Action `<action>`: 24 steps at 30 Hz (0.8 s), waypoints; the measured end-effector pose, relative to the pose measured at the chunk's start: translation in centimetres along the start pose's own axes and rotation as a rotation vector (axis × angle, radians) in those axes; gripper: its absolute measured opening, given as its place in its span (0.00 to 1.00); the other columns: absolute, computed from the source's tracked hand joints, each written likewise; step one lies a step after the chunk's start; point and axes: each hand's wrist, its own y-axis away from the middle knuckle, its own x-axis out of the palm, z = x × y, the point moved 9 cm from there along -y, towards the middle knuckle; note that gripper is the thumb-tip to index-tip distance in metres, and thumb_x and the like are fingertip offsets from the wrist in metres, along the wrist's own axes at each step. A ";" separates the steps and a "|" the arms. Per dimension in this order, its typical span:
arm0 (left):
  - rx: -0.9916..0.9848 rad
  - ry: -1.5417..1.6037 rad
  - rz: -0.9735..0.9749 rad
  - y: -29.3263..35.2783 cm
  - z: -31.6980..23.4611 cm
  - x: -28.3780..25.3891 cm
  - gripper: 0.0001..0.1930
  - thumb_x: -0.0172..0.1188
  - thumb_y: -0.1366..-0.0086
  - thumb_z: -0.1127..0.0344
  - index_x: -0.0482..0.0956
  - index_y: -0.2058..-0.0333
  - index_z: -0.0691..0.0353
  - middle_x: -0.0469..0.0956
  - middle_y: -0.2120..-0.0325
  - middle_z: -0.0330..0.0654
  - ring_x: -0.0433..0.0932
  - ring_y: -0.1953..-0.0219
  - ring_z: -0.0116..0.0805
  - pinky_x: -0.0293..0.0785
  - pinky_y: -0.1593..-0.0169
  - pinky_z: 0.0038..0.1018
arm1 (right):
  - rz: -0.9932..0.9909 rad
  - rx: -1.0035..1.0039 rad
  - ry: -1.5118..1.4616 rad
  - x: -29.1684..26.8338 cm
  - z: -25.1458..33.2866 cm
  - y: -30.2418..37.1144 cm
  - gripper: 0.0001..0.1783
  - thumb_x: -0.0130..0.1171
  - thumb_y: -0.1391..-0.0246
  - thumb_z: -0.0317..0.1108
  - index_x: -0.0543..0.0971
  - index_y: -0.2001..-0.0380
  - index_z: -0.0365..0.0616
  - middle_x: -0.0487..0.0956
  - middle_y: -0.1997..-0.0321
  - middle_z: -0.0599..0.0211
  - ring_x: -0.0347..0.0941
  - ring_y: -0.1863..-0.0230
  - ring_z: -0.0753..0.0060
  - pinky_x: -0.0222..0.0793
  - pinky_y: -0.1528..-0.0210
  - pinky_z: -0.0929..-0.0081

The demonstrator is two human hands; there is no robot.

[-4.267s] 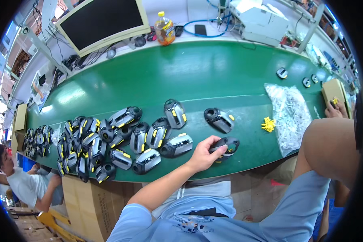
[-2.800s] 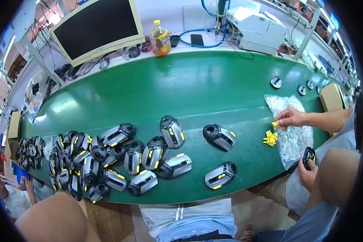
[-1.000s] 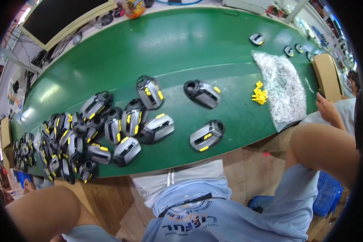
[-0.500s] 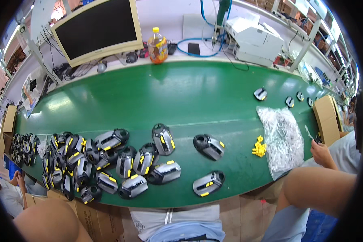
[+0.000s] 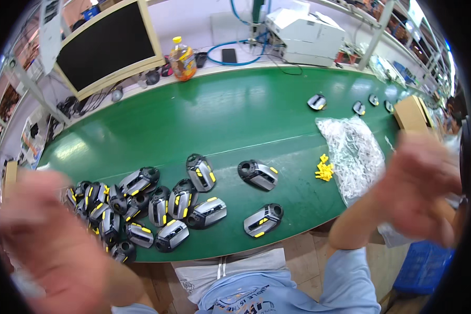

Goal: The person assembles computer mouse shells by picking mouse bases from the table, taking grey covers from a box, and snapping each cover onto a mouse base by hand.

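My left hand (image 5: 55, 238) is raised at the lower left, blurred by motion, in front of the pile of grey-and-black plastic housings (image 5: 109, 225) with yellow inserts. My right hand (image 5: 418, 188), also blurred, hangs at the right, beside a clear plastic bag (image 5: 353, 152) full of whitish parts. The fingers of both hands are too smeared to read, and I make out nothing held. A loose heap of small yellow plastic pieces (image 5: 324, 170) lies left of the bag. Two housings stand apart near the middle: one close to the front edge (image 5: 264, 220), another farther back (image 5: 258, 174).
A monitor (image 5: 110, 49), a bottle with a yellow cap (image 5: 183, 62) and a white machine (image 5: 306, 39) line the back of the green bench (image 5: 204, 123). Farther right are several more housings (image 5: 316, 102) and a cardboard box (image 5: 411, 112). A blue crate (image 5: 423, 267) sits below.
Both my hands have risen into fuller view at the two sides. The whole view has shifted, so the bench things appear farther left and slightly higher. The housings keep their arrangement.
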 end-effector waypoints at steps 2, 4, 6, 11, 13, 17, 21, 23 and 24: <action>-0.370 -0.381 0.091 9.7 5.6 -1.2 0.27 0.62 0.41 0.41 0.78 0.65 0.64 0.79 0.68 0.46 0.75 0.62 0.40 0.70 0.53 0.40 | 0.166 0.259 0.047 3.6 -12.1 7.1 0.37 0.55 0.40 0.63 0.76 0.50 0.34 0.79 0.59 0.50 0.74 0.61 0.52 0.71 0.53 0.58; -0.410 -0.438 0.554 16.6 10.8 6.2 0.42 0.74 0.54 0.36 0.77 0.52 0.67 0.77 0.57 0.49 0.74 0.56 0.47 0.69 0.50 0.40 | 0.162 0.429 0.268 1.4 -14.9 10.0 0.22 0.53 0.33 0.42 0.79 0.52 0.30 0.79 0.59 0.55 0.74 0.58 0.64 0.71 0.54 0.65; -0.391 -0.530 0.721 20.6 13.0 13.6 0.49 0.75 0.59 0.32 0.75 0.49 0.69 0.74 0.52 0.53 0.71 0.53 0.53 0.69 0.47 0.43 | 0.056 0.655 0.385 -3.3 -17.5 13.2 0.15 0.56 0.33 0.34 0.80 0.52 0.32 0.80 0.60 0.64 0.73 0.58 0.77 0.69 0.56 0.77; -0.366 -0.580 0.897 25.8 16.5 19.4 0.46 0.76 0.57 0.40 0.72 0.49 0.73 0.73 0.53 0.54 0.69 0.53 0.55 0.68 0.49 0.45 | -0.045 0.792 0.409 -8.6 -20.9 18.4 0.13 0.58 0.33 0.34 0.81 0.52 0.36 0.81 0.62 0.69 0.72 0.60 0.84 0.67 0.57 0.85; -0.354 -0.492 0.756 24.7 17.0 18.6 0.39 0.77 0.54 0.50 0.72 0.50 0.71 0.73 0.56 0.53 0.71 0.57 0.55 0.69 0.51 0.44 | -0.027 0.862 0.452 -8.9 -21.7 19.5 0.14 0.58 0.33 0.35 0.81 0.53 0.36 0.81 0.63 0.70 0.72 0.62 0.84 0.67 0.58 0.85; -0.730 -0.154 0.490 23.5 18.7 16.6 0.35 0.74 0.45 0.62 0.65 0.45 0.69 0.76 0.55 0.50 0.76 0.60 0.38 0.75 0.58 0.32 | 0.027 0.943 0.138 -6.8 -22.0 21.6 0.25 0.57 0.34 0.50 0.80 0.52 0.35 0.80 0.57 0.68 0.73 0.59 0.79 0.69 0.56 0.80; -1.299 1.345 0.267 26.7 20.1 19.8 0.34 0.56 0.33 0.47 0.62 0.37 0.63 0.76 0.52 0.52 0.79 0.64 0.37 0.77 0.62 0.29 | 0.169 0.965 0.046 -1.9 -20.8 22.8 0.39 0.62 0.42 0.58 0.72 0.40 0.36 0.76 0.43 0.61 0.72 0.52 0.73 0.70 0.51 0.74; -1.358 1.685 0.164 27.2 20.1 20.2 0.38 0.42 0.33 0.37 0.64 0.36 0.62 0.78 0.55 0.56 0.80 0.66 0.46 0.78 0.66 0.36 | 0.233 1.066 0.024 0.1 -21.1 24.2 0.36 0.64 0.44 0.45 0.70 0.37 0.36 0.78 0.44 0.59 0.75 0.47 0.65 0.70 0.42 0.66; -1.372 1.696 0.133 27.6 20.6 19.9 0.38 0.40 0.34 0.36 0.65 0.37 0.62 0.77 0.55 0.57 0.80 0.66 0.47 0.78 0.66 0.36 | 0.362 1.069 0.083 0.7 -21.3 24.0 0.35 0.63 0.45 0.41 0.70 0.37 0.37 0.79 0.47 0.58 0.77 0.47 0.64 0.71 0.42 0.65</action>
